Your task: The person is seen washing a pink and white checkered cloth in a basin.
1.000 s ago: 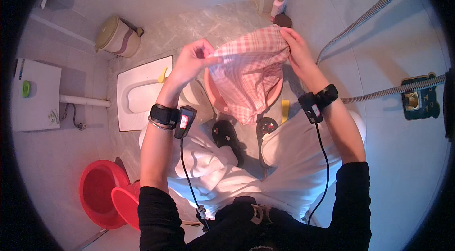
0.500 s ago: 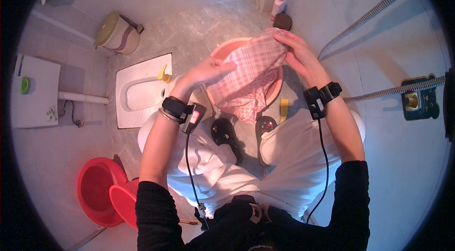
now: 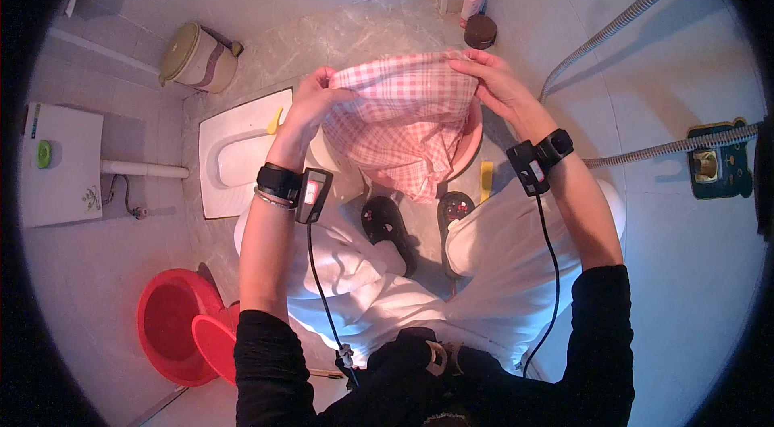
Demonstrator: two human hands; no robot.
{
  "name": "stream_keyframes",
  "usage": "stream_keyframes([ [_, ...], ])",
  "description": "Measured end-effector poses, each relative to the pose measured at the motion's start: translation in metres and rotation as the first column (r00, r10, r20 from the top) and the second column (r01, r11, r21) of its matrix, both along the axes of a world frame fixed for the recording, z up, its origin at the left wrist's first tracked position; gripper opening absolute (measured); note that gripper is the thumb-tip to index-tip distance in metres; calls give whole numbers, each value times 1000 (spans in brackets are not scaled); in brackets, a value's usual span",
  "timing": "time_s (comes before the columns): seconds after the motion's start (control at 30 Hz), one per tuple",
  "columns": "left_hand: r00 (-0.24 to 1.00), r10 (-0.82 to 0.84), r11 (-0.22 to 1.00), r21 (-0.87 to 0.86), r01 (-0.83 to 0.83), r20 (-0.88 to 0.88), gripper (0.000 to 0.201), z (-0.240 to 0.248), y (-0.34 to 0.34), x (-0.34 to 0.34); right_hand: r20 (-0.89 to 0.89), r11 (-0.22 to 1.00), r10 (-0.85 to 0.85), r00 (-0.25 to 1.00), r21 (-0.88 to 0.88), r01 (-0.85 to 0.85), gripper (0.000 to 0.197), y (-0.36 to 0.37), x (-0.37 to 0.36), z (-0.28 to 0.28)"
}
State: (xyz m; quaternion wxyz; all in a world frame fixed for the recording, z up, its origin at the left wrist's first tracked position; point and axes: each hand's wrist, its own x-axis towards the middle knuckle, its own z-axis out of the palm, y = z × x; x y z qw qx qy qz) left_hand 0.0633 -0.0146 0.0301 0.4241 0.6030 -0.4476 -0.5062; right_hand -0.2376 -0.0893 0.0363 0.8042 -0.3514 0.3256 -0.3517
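Note:
A pink and white checked cloth [image 3: 399, 108] is stretched between my two hands above a pink basin [image 3: 468, 149]. My left hand [image 3: 316, 96] pinches its upper left corner between thumb and fingers. At the upper right, my right hand [image 3: 493, 80] grips the edge, thumb on the near side. The cloth's lower part hangs in folds over the basin's near rim and covers most of the basin, so its contents are hidden. Whether the cloth is a garment cannot be made out.
Left of the basin is a white squat toilet [image 3: 234, 161] with a yellow pump top [image 3: 276, 120] beside it. A lidded bin [image 3: 197, 60], red basins [image 3: 173, 322], a pink pump bottle [image 3: 472, 1], a dark round container [image 3: 480, 32] and a yellow-handled object [image 3: 486, 181] stand around. A hose [image 3: 629, 24] runs along the right wall.
My left hand has moved left and up, from resting on the cloth to holding its corner. The upper edge is now pulled out wide and nearly level between both hands.

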Motion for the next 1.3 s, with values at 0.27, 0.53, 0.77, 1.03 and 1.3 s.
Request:
stream_keyframes([
  [0.27, 998, -1, 981, 193, 13, -65, 32, 28, 2, -32, -30, 999, -19, 999, 41, 21, 20, -7, -11, -9],
  [0.53, 973, 75, 996, 32, -84, 219, 25, -17, 0, -3, -93, 985, 174, 980, 14, -173, 23, -12, -15, -35],
  [0.77, 911, 215, 975, -126, -182, 352, 20, -28, -1, 10, -259, 998, 55, 964, 29, -49, 34, -8, -8, -44],
  [1.03, 959, 192, 980, -101, -175, 207, 16, -2, 5, 0, -625, 922, -50, 779, -329, -204, 49, -11, 5, -92],
  [1.3, 985, 87, 996, -15, -85, 149, 13, 0, 7, -10, -335, 872, 300, 893, -283, -399, 34, -3, 10, -121],
])
